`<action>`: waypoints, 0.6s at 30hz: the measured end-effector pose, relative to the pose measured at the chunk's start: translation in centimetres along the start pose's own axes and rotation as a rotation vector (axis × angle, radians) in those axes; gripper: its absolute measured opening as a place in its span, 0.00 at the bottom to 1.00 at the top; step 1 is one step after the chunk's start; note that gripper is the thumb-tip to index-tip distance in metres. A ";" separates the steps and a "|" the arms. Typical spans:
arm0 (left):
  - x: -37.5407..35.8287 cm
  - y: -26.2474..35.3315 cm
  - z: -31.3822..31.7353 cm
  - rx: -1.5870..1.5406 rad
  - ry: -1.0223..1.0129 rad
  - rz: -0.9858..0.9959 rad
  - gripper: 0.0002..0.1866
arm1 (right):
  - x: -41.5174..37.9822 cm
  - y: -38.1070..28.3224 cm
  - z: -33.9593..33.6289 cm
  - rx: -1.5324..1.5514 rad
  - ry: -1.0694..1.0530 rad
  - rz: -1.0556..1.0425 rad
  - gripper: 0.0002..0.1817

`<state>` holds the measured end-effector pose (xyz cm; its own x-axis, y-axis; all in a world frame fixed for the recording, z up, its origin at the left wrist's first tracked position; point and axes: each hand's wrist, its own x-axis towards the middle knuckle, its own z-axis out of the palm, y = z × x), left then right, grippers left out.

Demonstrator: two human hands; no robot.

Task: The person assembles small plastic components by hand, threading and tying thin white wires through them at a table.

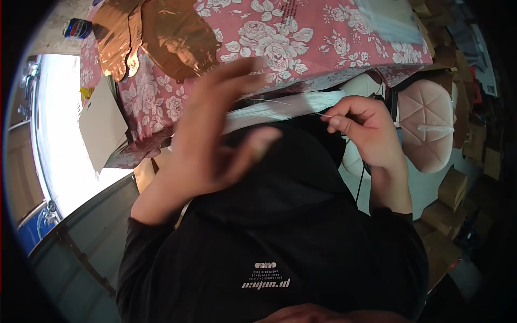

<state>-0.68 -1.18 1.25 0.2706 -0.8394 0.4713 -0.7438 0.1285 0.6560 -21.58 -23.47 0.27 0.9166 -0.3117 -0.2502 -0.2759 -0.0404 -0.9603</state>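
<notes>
My right hand pinches a thin white strand between thumb and fingertips. Raised above my lap, my left hand is smeared by motion. Its thumb and fingers are apart, and I see nothing in it. A long bundle of white strands lies across my lap between the hands, against my black clothing. My left hand covers the bundle's left part.
Ahead stands a table with a pink floral cloth, bearing crumpled copper-coloured foil and clear plastic sheets. A blue can is at far left. A padded stool and cardboard boxes stand on the right.
</notes>
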 end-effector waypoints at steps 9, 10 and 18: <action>0.4 -1.7 2.2 -0.393 0.005 0.027 0.10 | 0.6 -2.6 -0.2 -0.241 -0.042 -0.066 0.04; -0.7 -2.2 0.5 -0.447 0.013 -0.168 0.04 | 0.6 -1.5 -0.7 -0.242 -0.042 -0.064 0.04; -1.2 -3.8 -6.1 0.228 0.326 -0.283 0.15 | -0.5 0.9 -2.6 0.020 -0.005 0.028 0.07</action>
<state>5.55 2.56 1.83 0.6317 -0.6108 0.4774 -0.7185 -0.2300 0.6564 -23.05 -25.84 -0.15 0.9099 -0.3079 -0.2779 -0.2960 -0.0126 -0.9551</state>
